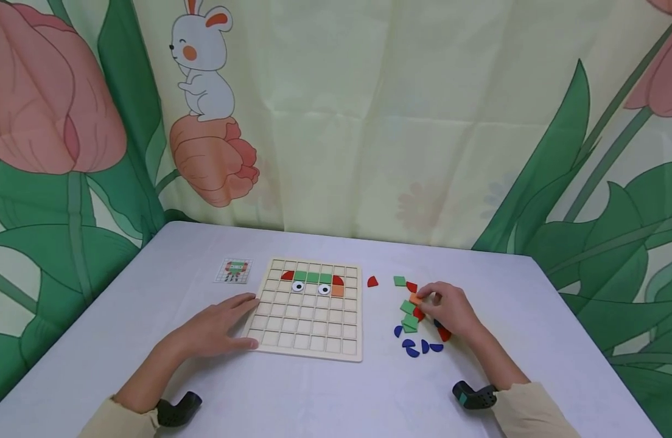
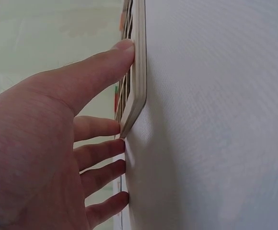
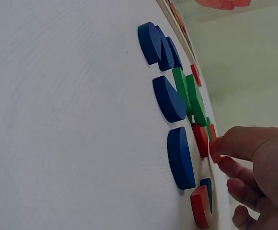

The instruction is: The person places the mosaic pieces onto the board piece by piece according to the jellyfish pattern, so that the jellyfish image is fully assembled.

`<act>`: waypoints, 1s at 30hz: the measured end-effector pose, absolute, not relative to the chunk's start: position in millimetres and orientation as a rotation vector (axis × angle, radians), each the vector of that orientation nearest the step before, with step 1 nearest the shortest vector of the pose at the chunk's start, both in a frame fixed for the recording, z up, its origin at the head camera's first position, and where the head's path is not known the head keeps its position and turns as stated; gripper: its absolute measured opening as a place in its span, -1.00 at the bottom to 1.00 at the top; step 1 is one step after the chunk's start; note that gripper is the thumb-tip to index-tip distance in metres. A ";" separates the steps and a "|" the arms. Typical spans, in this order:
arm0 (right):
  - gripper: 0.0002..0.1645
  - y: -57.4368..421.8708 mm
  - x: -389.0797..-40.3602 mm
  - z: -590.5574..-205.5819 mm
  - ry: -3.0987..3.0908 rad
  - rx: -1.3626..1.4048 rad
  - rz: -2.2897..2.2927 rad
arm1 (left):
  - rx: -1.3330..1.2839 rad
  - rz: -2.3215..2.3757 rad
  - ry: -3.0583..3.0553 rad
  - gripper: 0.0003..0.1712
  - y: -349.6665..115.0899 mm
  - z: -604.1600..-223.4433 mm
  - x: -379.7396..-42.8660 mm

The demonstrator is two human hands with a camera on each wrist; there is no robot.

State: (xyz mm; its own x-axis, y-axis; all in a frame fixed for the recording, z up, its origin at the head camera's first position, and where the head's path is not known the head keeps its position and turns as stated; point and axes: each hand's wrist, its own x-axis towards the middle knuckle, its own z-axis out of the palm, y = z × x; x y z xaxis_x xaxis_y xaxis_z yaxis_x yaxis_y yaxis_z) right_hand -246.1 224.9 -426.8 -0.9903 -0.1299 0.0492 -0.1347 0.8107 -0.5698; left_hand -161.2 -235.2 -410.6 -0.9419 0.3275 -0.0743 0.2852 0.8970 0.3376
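Right hand (image 1: 448,309) pinches orange tile (image 1: 414,298) right of board (image 1: 306,325); likely light, stiff, best gripped by edges; left hand (image 1: 217,327) has fingers apart.

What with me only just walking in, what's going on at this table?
A person seems to be making a pattern on a wooden grid board. Their left hand rests against its left edge, while their right hand pinches an orange piece among loose pieces to the right. On the board sit three green squares between two red pieces, with two eye pieces and one orange square just below. Most cells are bare.
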 end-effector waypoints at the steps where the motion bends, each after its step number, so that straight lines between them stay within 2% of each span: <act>1: -0.76 224.5 -246.0 -426.1 -2.980 0.214 0.947 | 0.479 0.489 2.933 0.01 -234.7 -410.6 -161.7; 17: -0.78 181.0 -239.8 -417.0 -2.956 0.252 1.122 | 0.473 0.487 2.926 0.01 -234.9 -406.2 -160.1; 30: -0.83 136.7 -244.4 -413.5 -2.879 0.464 1.127 | 0.485 0.481 2.928 0.03 -235.0 -410.3 -162.3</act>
